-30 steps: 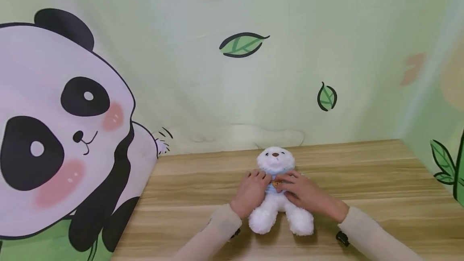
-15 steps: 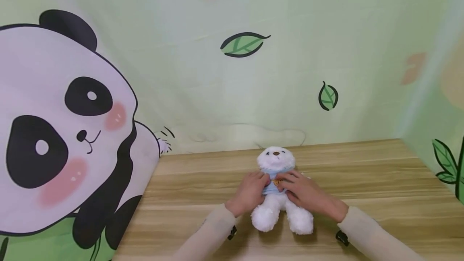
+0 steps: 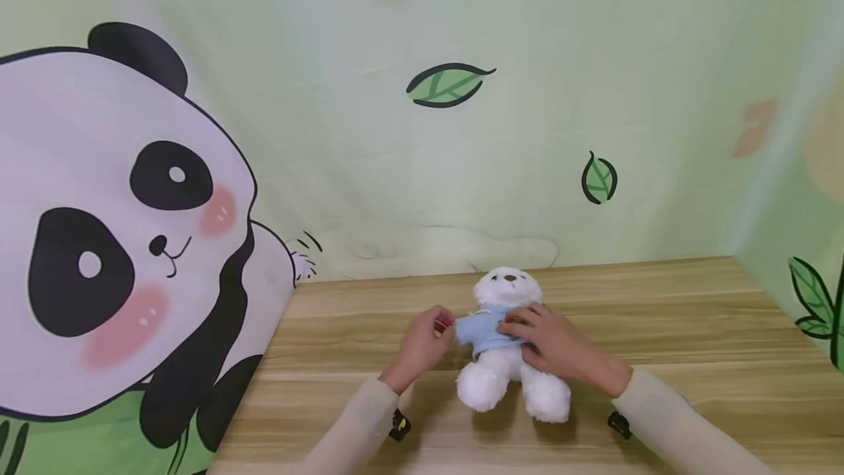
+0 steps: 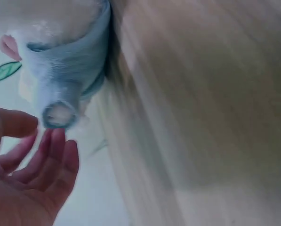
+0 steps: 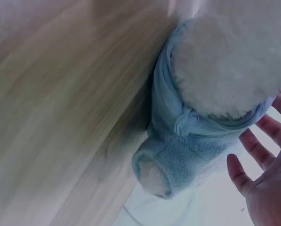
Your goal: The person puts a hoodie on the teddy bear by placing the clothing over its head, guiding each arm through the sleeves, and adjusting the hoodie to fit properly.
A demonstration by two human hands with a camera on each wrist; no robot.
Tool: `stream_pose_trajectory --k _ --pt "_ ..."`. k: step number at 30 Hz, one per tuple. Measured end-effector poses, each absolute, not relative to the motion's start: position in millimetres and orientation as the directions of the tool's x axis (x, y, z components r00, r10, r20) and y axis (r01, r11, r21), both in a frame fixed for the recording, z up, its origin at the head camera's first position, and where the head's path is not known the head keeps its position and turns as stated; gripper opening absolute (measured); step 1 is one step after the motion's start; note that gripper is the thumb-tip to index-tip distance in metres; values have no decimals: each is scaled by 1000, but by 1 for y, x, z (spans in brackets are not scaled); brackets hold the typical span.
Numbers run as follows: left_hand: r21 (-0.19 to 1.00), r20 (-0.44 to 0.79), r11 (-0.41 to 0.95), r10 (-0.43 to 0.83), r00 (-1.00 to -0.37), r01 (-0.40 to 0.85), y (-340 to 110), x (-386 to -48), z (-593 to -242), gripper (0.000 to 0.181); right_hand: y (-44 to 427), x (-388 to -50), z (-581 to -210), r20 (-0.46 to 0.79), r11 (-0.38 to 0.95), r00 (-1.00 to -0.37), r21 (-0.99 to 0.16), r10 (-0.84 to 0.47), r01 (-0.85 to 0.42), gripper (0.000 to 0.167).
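A white plush bear (image 3: pixel 508 288) lies on its back on the table, wearing a light blue shirt (image 3: pixel 491 331). Its short sleeve (image 4: pixel 60 110) sticks out toward my left hand (image 3: pixel 425 339), and white plush shows inside the opening. The thumb and bent fingers of that hand are right at the sleeve's end, with a gap between thumb and fingers; whether they touch it I cannot tell. My right hand (image 3: pixel 560 339) rests on the shirt's front, fingers spread and covering part of the chest. In the right wrist view the other sleeve (image 5: pixel 152 172) shows plush inside too.
The wood-grain table (image 3: pixel 356 343) reaches back to a pale green printed cloth (image 3: pixel 330 130). A large panda print (image 3: pixel 132 226) covers the left side. Black devices (image 3: pixel 399 425) sit under both wrists.
My left hand has come off the bear's chest and moved left to the sleeve end, which now stands out. More of the blue shirt shows. My right hand stays on the chest.
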State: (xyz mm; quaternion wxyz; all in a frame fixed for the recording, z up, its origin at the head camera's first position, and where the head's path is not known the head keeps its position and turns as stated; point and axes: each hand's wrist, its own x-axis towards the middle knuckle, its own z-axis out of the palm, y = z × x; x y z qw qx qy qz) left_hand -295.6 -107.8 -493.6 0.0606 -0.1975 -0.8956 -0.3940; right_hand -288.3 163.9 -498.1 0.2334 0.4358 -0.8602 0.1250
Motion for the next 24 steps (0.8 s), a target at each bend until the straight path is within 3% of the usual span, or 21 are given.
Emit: stream_pose_trajectory --k 6,12,19,24 --pt "698 234 605 313 -920 383 -108 -301 -509 8 165 -290 -493 509 544 -497 -67 -702 -837 30" --pt "757 248 540 283 -927 367 -101 -305 -509 16 161 -292 -492 477 544 -522 -104 -707 -833 36" --pt "834 112 486 317 -942 263 -94 -303 -508 25 156 -294 -498 428 537 -549 -160 -718 -828 33" --pt "850 104 451 367 -924 274 -96 -305 -511 24 154 -297 -500 452 531 -547 -175 -705 -829 31"
